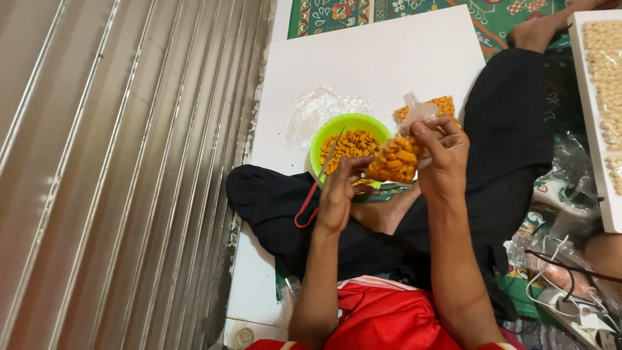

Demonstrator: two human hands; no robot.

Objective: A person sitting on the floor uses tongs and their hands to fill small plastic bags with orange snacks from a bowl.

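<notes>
I sit cross-legged in black trousers. Both hands hold a small clear plastic bag of orange snack pieces [395, 162] above my lap. My right hand [444, 159] pinches the twisted top of the bag. My left hand [340, 191] supports the bag from below and also holds a pair of red-handled scissors [315, 188], blades pointing up over a green bowl [322, 136] of the same orange snacks. Another filled bag [440, 105] lies behind my right hand on the white board [382, 58].
A pile of empty clear bags [317, 107] lies beside the bowl. A ribbed metal shutter [123, 162] fills the left. At right, a white tray of pale snacks [602, 65], plastic wrappers and cables [564, 272], and another person's foot [538, 29] on a green patterned mat.
</notes>
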